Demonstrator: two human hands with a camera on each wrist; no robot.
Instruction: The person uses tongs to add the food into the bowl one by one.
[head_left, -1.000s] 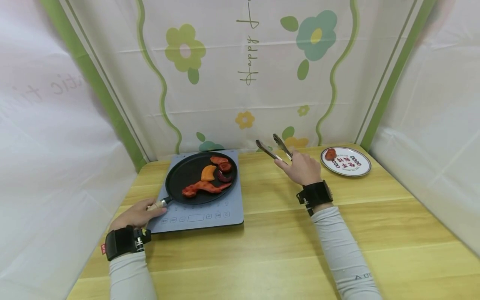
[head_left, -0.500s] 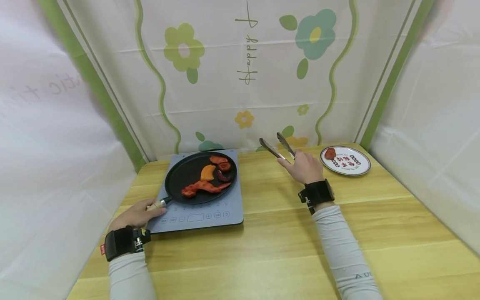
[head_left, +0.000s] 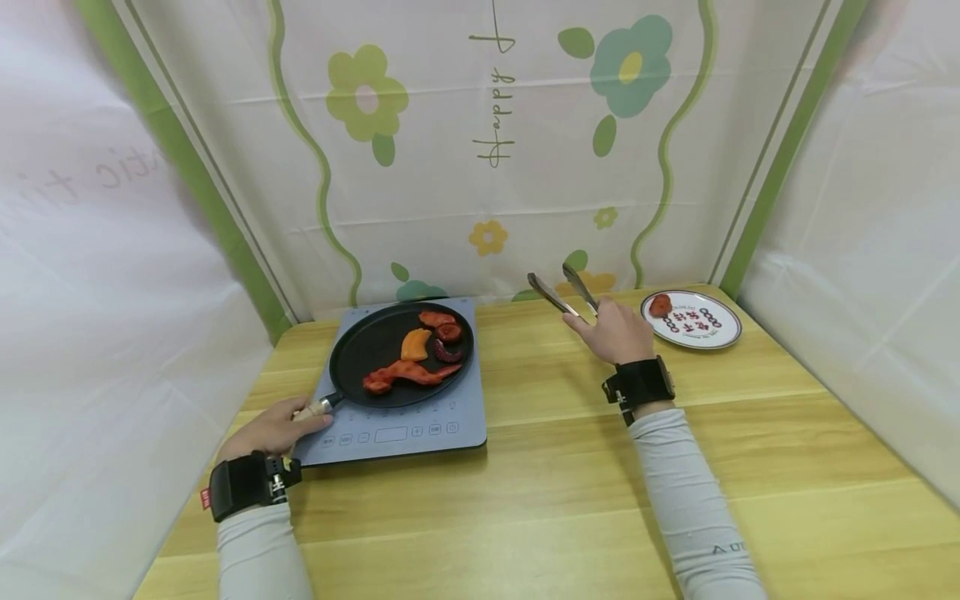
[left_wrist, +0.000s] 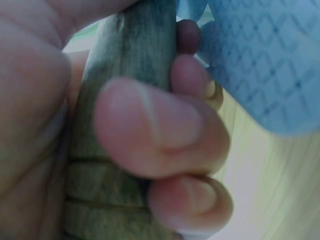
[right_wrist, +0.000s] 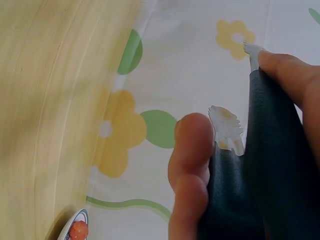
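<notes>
My left hand (head_left: pixel 270 429) grips the wooden handle (left_wrist: pixel 132 55) of a black frying pan (head_left: pixel 363 354), fingers curled round it in the left wrist view. Inside the pan lie a long reddish piece like a chicken wing (head_left: pixel 405 373), an orange wedge (head_left: pixel 415 344), a dark purple curved piece (head_left: pixel 447 352) and two red pieces at the far right. My right hand (head_left: pixel 618 333) holds a pair of tongs (head_left: pixel 552 294) above the table, right of the pan. The tongs' arms stand apart with nothing between their tips; dark grips (right_wrist: pixel 272 125) show in the right wrist view.
Under the pan is a grey induction cooker (head_left: pixel 465 425). A white plate (head_left: pixel 726 333) with a reddish food piece (head_left: pixel 661 306) stands at the right back of the wooden table (head_left: pixel 540 500). Printed curtains (head_left: pixel 442 175) enclose the back and sides.
My right hand has moved slightly right with the tongs, closer to the plate. The left hand, the pan and the food pieces stay in place.
</notes>
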